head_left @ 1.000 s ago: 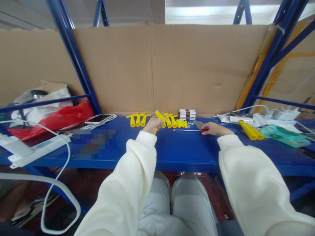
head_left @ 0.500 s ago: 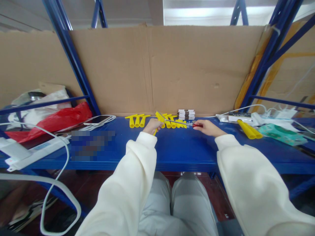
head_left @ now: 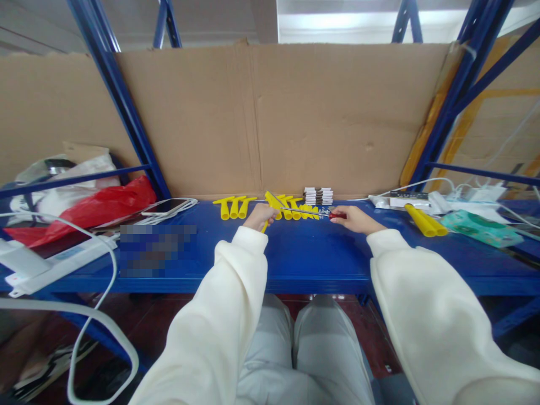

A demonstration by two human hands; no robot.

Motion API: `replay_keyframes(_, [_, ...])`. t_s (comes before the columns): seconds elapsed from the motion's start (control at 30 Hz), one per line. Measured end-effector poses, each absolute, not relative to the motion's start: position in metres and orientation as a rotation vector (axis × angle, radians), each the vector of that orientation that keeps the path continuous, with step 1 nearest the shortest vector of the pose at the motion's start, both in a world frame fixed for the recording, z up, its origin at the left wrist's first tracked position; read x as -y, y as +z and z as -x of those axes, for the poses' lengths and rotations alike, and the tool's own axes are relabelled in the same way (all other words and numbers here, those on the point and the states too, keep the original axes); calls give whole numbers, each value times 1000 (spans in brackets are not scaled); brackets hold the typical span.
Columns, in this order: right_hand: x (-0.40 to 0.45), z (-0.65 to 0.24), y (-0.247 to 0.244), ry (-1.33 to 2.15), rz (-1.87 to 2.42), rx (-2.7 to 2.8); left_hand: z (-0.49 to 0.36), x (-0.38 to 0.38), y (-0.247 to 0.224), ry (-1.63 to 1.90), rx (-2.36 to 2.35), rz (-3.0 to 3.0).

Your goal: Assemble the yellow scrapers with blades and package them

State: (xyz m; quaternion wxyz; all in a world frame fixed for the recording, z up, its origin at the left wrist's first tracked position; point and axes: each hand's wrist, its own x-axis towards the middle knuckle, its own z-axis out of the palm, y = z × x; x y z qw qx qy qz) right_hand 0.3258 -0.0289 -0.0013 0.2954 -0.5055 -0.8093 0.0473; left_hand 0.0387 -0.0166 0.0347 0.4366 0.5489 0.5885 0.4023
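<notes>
My left hand [head_left: 260, 216] is closed around a yellow T-shaped plastic part [head_left: 273, 200], which is held tilted above the table. A screwdriver [head_left: 337, 215] with a red handle lies in the closed fingers of my right hand [head_left: 356, 219]. Its long metal shaft points left, and the tip meets the yellow part near my left fingers; the exact contact is too small to make out. Behind the hands, several more yellow parts [head_left: 233, 209] stand in a row, with smaller yellow pieces [head_left: 310, 212] to the right. Small shiny bits [head_left: 324, 211], perhaps screws, lie beside them.
A stack of white and black pieces [head_left: 318, 196] stands against the cardboard panel [head_left: 337, 124]. At right are yellow tubes [head_left: 425, 222], a green packet [head_left: 483, 228] and white cables. A red bag [head_left: 105, 205], a phone-like device [head_left: 164, 207] and a power strip [head_left: 63, 261] occupy the left.
The camera view has shifted very slightly. Both hands keep their grips, and the screwdriver stays directed at the yellow part.
</notes>
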Motion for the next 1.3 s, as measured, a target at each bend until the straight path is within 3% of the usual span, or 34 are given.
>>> replay_keyframes(0.77, [46, -297, 4, -384, 1631, 2235, -39, 10, 30, 1043, -1604, -1486])
replay_keyframes(1.3, [49, -302, 9, -319, 1736, 2182, -38, 20, 28, 1005, -1298, -1426])
